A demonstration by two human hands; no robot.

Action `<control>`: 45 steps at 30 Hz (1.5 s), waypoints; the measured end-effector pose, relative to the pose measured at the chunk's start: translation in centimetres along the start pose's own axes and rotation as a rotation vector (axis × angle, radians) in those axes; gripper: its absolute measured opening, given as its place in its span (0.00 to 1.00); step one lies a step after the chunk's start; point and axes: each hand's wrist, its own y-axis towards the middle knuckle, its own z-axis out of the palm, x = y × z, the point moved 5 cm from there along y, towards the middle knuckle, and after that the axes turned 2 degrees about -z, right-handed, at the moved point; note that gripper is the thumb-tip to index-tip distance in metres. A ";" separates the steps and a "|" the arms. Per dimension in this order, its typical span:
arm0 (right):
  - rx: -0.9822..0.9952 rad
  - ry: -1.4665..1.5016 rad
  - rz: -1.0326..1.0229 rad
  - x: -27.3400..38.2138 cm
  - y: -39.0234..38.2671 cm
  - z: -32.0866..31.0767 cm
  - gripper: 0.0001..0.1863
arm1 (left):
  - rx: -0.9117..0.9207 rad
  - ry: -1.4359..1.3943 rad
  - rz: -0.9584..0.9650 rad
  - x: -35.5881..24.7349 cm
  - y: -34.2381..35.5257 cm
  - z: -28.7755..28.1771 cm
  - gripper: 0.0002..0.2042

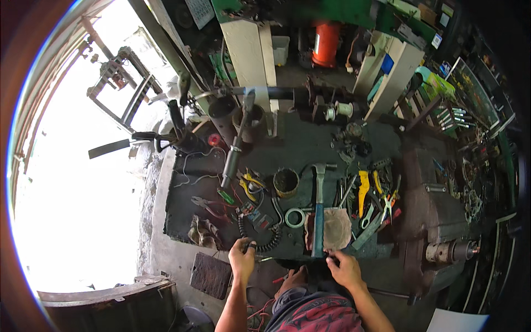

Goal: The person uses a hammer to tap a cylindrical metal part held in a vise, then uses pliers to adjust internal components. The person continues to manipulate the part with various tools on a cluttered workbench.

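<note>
My left hand (242, 259) is closed at the bench's front edge, its fingers around a dark section of a coiled black cord (271, 244). The cord curves in a U on the bench top. My right hand (345, 270) is pinched at the same edge, just below the end of a hammer's (319, 216) blue handle. A small dark bit shows at its fingertips, too small to name. The hammer lies head away from me, partly over a worn brownish pad (336, 229). A pale ring (295, 218) lies left of the hammer.
Yellow-handled pliers (250, 185), red-handled pliers (204, 205) and a round tin (286, 182) are on the bench. A yellow utility knife (363, 191) lies among several tools at right. A bench machine (437, 205) stands far right. Upright metal cylinders (223, 119) stand behind.
</note>
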 end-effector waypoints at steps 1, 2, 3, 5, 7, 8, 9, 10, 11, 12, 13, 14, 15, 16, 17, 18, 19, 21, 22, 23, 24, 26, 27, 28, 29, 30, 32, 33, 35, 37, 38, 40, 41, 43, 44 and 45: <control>0.004 -0.007 -0.013 0.1 0.0 0.1 0.13 | -0.009 -0.007 0.002 -0.1 0.1 -0.3 0.11; 0.001 -0.001 -0.016 0.3 0.0 0.1 0.12 | -0.027 -0.010 0.016 -0.4 0.3 -0.5 0.11; -0.010 0.006 -0.031 0.6 0.1 0.0 0.12 | -0.045 0.016 0.000 -0.5 0.7 -0.8 0.11; -0.023 -0.002 -0.056 1.4 0.3 -0.4 0.10 | -0.108 -0.086 0.134 -2.0 2.7 -1.6 0.11; -0.071 0.039 -0.084 2.6 0.8 -1.1 0.10 | -0.152 -0.136 0.158 -2.8 3.5 -2.7 0.12; -0.082 0.109 -0.128 3.5 0.9 -1.4 0.10 | -0.155 -0.143 0.046 -2.9 4.5 -3.2 0.12; -0.094 0.173 -0.146 4.4 0.9 -1.7 0.10 | -0.158 -0.205 0.125 -3.9 5.2 -3.7 0.10; -0.112 0.240 -0.171 5.4 1.4 -2.0 0.10 | -0.148 -0.294 0.147 -4.6 5.4 -3.9 0.09; -0.068 0.229 -0.145 6.2 1.9 -1.9 0.10 | -0.133 -0.382 0.127 -5.2 5.6 -4.2 0.08; -0.027 0.218 -0.122 6.9 2.3 -1.9 0.10 | -0.147 -0.378 0.113 -5.8 5.8 -4.4 0.08; 0.000 0.226 -0.133 7.7 2.9 -1.9 0.10 | -0.152 -0.395 0.133 -6.5 5.8 -4.6 0.07; 0.023 0.286 -0.199 8.7 3.7 -1.7 0.13 | -0.156 -0.414 0.156 -7.2 5.9 -4.7 0.07; 0.017 0.281 -0.137 9.0 4.7 -1.4 0.15 | -0.164 -0.390 0.162 -7.7 5.7 -4.8 0.07; -0.013 0.297 -0.134 9.5 6.1 -0.8 0.18 | -0.170 -0.366 0.168 -8.0 5.4 -4.8 0.07; -0.041 0.333 -0.144 9.9 7.5 -0.2 0.21 | -0.182 -0.336 0.160 -8.1 5.1 -4.7 0.07; -0.079 0.234 -0.131 10.0 9.3 0.5 0.28 | -0.175 -0.331 0.159 -8.0 4.7 -4.5 0.07; -0.111 0.136 -0.114 10.0 11.1 1.2 0.35 | -0.177 -0.321 0.148 -7.6 4.2 -4.4 0.06; -0.290 0.057 -0.251 10.8 13.9 2.6 0.43 | -0.164 -0.310 0.118 -6.5 3.2 -4.3 0.06; -0.351 -0.007 -0.258 10.8 15.0 3.2 0.47 | -0.150 -0.306 0.095 -5.7 2.6 -4.4 0.06; -0.341 0.071 -0.292 10.7 16.0 3.9 0.50 | -0.138 -0.306 0.067 -4.8 2.2 -4.5 0.06; -0.299 0.135 -0.273 10.4 17.1 4.6 0.52 | -0.133 -0.320 0.061 -4.0 1.8 -4.6 0.06; -0.246 0.278 -0.305 10.0 18.9 5.7 0.54 | -0.141 -0.342 -0.006 -1.8 0.9 -5.4 0.06; -0.242 0.334 -0.286 9.6 19.5 6.0 0.53 | -0.141 -0.350 0.012 -1.1 0.6 -5.8 0.06; -0.233 0.324 -0.287 9.4 20.2 6.4 0.53 | -0.144 -0.348 0.000 -0.3 0.3 -6.1 0.06; -0.231 0.314 -0.287 9.2 20.6 6.6 0.52 | -0.152 -0.329 -0.044 0.6 -0.2 -6.5 0.06; -0.222 0.347 -0.297 9.0 21.1 6.9 0.51 | -0.146 -0.369 -0.039 1.1 -0.6 -6.8 0.06; -0.222 0.421 -0.321 8.9 21.6 7.2 0.51 | -0.149 -0.409 -0.099 2.2 -1.1 -7.1 0.06; -0.210 0.482 -0.306 8.9 21.9 7.3 0.50 | -0.152 -0.407 -0.090 2.4 -1.3 -7.3 0.06; -0.236 0.461 -0.343 9.4 22.1 7.0 0.49 | -0.164 -0.367 -0.109 2.9 -1.7 -7.6 0.06; -0.272 0.498 -0.359 10.0 22.5 6.2 0.48 | -0.186 -0.378 -0.084 3.2 -2.1 -8.0 0.06; -0.302 0.530 -0.376 10.5 22.8 5.7 0.48 | -0.193 -0.378 -0.068 3.3 -2.3 -8.2 0.05; -0.354 0.564 -0.405 11.4 23.9 4.7 0.47 | -0.208 -0.413 -0.094 3.8 -2.6 -8.6 0.05; -0.389 0.536 -0.380 11.5 24.6 4.2 0.46 | -0.231 -0.406 -0.147 4.2 -2.8 -8.8 0.05; -0.456 0.529 -0.420 11.9 25.9 3.5 0.45 | -0.241 -0.394 -0.063 3.8 -3.0 -9.3 0.04; -0.456 0.449 -0.365 11.7 26.7 3.5 0.45 | -0.248 -0.392 -0.052 3.7 -3.2 -9.4 0.04; -0.451 0.396 -0.354 11.6 27.2 3.6 0.45 | -0.260 -0.389 -0.044 3.6 -3.3 -9.6 0.04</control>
